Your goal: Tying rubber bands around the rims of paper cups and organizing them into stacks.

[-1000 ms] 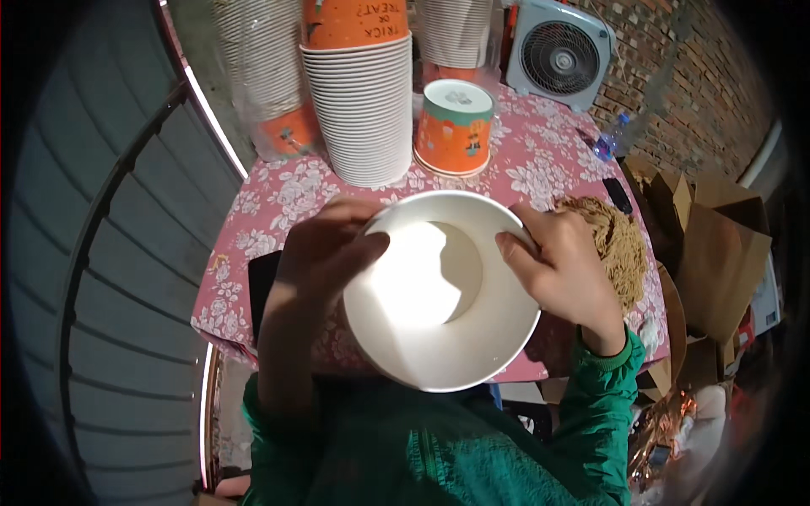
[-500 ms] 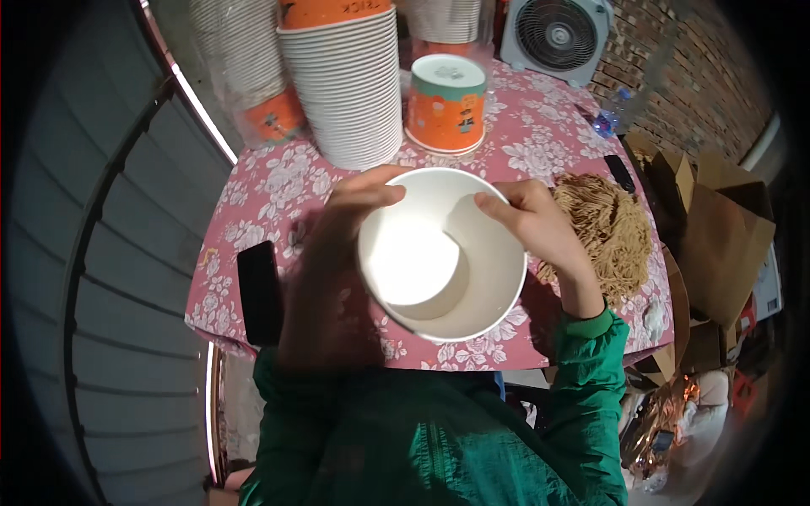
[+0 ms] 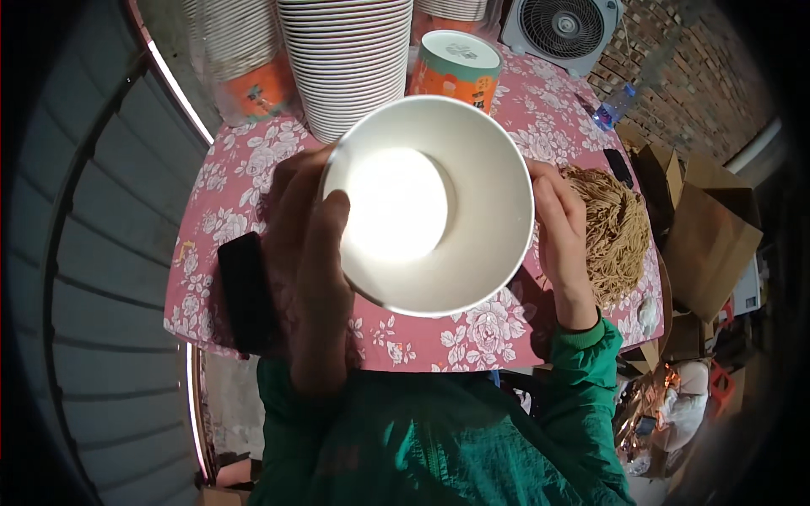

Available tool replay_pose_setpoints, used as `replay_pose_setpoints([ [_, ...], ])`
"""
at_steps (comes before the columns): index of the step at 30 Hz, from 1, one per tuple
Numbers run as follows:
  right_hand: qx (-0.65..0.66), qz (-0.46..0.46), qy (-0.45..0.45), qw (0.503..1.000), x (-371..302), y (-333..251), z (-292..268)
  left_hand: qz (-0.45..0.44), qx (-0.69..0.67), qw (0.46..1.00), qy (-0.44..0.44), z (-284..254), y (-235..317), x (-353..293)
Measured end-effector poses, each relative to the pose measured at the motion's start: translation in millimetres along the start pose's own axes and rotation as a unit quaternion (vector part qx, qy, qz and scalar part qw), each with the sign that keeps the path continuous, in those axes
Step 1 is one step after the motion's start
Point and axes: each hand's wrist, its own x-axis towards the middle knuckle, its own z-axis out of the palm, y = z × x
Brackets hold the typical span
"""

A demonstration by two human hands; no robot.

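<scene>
Between my two hands is a large white paper bucket point(image 3: 481, 228), its open mouth tilted up toward me. Bright light falls on its bare inner wall and bottom. My left hand point(image 3: 316, 228) grips the left side, with the thumb at the rim and the other fingers mostly hidden. At the right side, my right hand point(image 3: 558, 219) holds the outer wall with bent fingers, the fingertips behind the bucket. A tall stack of white-rimmed paper buckets point(image 3: 348, 67) stands just beyond it. To the right of that stack sits an upside-down orange and green paper bucket point(image 3: 456, 72).
The table wears a pink floral cloth point(image 3: 489, 337). A black phone point(image 3: 249, 291) lies at left, a tan bundle of strands point(image 3: 614, 236) at right. Behind are bagged buckets point(image 3: 245, 76), a box fan point(image 3: 561, 29) and a plastic bottle point(image 3: 614, 107). Cardboard boxes point(image 3: 709, 236) stand off the right edge.
The bucket has come up closer to me and its mouth looks larger. My left thumb has moved down the left rim, and my right hand has shifted from the rim to the outer side.
</scene>
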Motion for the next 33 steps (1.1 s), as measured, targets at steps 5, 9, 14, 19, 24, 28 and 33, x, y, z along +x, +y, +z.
replay_pose_setpoints([
  [5,0.097,0.042,-0.043,0.993,-3,4,4,0.142,0.157,0.976,0.047,-2,5,-6],
  [9,0.137,0.072,0.011,0.988,-10,8,24,0.187,0.176,0.966,0.029,-4,4,-3],
  [14,-0.070,-0.058,-0.009,0.996,-18,4,14,-0.114,0.001,0.992,0.056,-2,20,-3],
  [19,-0.043,-0.021,-0.025,0.999,2,-27,2,-0.305,-0.191,0.930,-0.072,-1,21,0],
  [24,0.046,0.174,-0.115,0.977,-4,-53,15,-0.281,-0.089,0.933,-0.207,13,20,0],
  [28,-0.038,0.169,-0.047,0.984,-9,-33,9,0.073,0.162,0.962,-0.208,14,-1,5],
  [33,-0.237,0.065,0.074,0.967,-10,-41,4,-0.334,-0.108,0.926,-0.140,7,22,7],
])
